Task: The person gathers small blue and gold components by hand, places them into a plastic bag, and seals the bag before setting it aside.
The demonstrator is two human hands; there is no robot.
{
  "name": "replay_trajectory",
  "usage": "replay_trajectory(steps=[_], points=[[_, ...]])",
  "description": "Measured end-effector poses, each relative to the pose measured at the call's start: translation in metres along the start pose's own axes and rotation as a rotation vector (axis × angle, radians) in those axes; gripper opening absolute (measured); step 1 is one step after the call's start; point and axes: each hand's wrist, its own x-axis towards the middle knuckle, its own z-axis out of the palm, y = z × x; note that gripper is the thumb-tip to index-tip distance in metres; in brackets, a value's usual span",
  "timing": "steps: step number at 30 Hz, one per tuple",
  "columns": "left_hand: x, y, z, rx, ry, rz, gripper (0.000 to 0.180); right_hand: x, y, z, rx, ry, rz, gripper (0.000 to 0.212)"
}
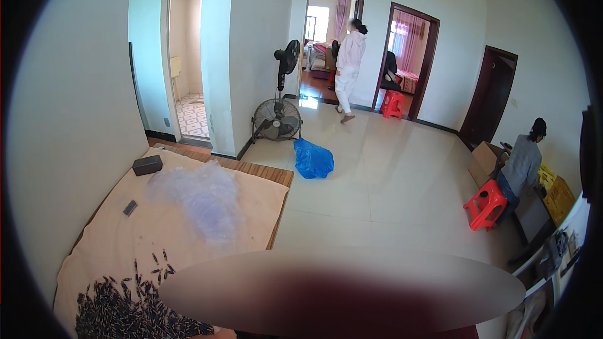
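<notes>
Neither of my hands can be made out. A large blurred oval covers the lower middle of the head view and hides what lies there. To its left, a heap of small, slim, dark pen-like pieces with lighter bands (125, 311) is spread on a table under a peach cloth (188, 254). Several such pieces lie loose at the heap's far edge. Crumpled clear plastic bags (204, 204) rest farther back on the cloth. Beyond the heap are a small grey block (130, 208) and a dark box (147, 165).
A blue plastic bag (313, 159) lies on the tiled floor beyond the table, near a floor fan (276, 120) and a stand fan (287, 56). One person (350, 66) in pale clothes is by the doorways. Another (522, 163) bends beside a red stool (485, 206) and yellow crates (559, 198).
</notes>
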Motion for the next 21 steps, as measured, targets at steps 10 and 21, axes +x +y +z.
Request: replay_trajectory(steps=[10,21], points=[[0.001,0.015,0.002,0.153,0.019,-0.065,0.024,0.0,-0.003,-0.002,0.006,-0.043,0.057,0.018],[0.012,-0.009,0.009,0.295,0.044,0.149,0.019,0.004,-0.034,-0.037,0.094,-0.107,0.249,0.017]])
